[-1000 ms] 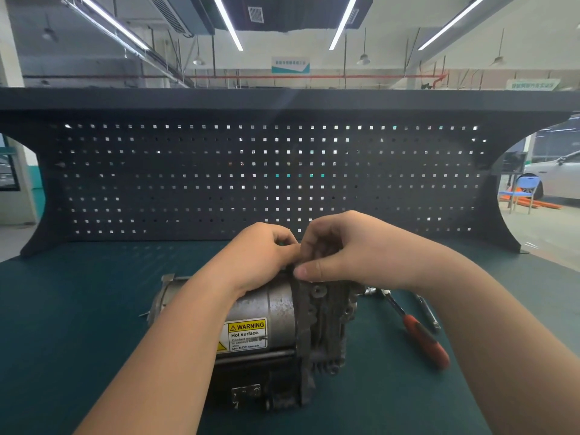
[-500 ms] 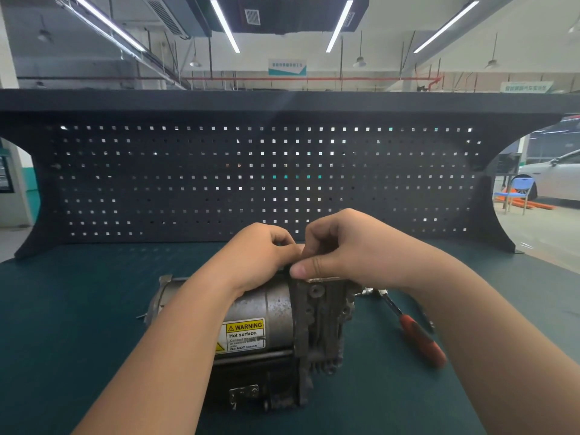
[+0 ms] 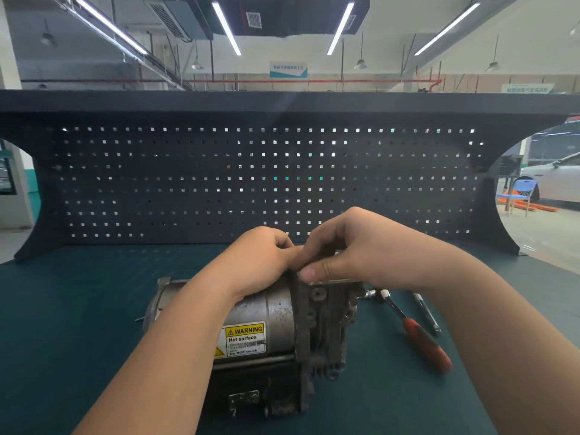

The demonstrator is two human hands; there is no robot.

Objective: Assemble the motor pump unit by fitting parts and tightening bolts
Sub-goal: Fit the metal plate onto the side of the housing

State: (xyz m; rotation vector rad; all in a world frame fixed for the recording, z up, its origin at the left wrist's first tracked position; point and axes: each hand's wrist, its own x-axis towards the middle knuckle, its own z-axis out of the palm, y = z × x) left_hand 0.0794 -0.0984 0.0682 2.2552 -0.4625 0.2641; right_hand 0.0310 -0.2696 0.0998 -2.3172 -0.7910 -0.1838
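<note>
The motor pump unit (image 3: 276,312) lies on its side on the green bench mat, a grey cylinder with a yellow warning label and a cast pump housing (image 3: 329,321) at its right end. My left hand (image 3: 263,255) rests curled on top of the cylinder at the seam. My right hand (image 3: 351,246) sits on top of the housing with curled fingers, its thumb pressed on the upper edge. What the fingers pinch is hidden under both hands.
A ratchet with a red handle (image 3: 423,343) lies on the mat right of the unit, with a slim dark tool (image 3: 426,312) beside it. A dark pegboard (image 3: 251,183) stands behind the bench mat (image 3: 78,324).
Both hands stay on top of the seam; the fingers shift only slightly. The unit has not moved.
</note>
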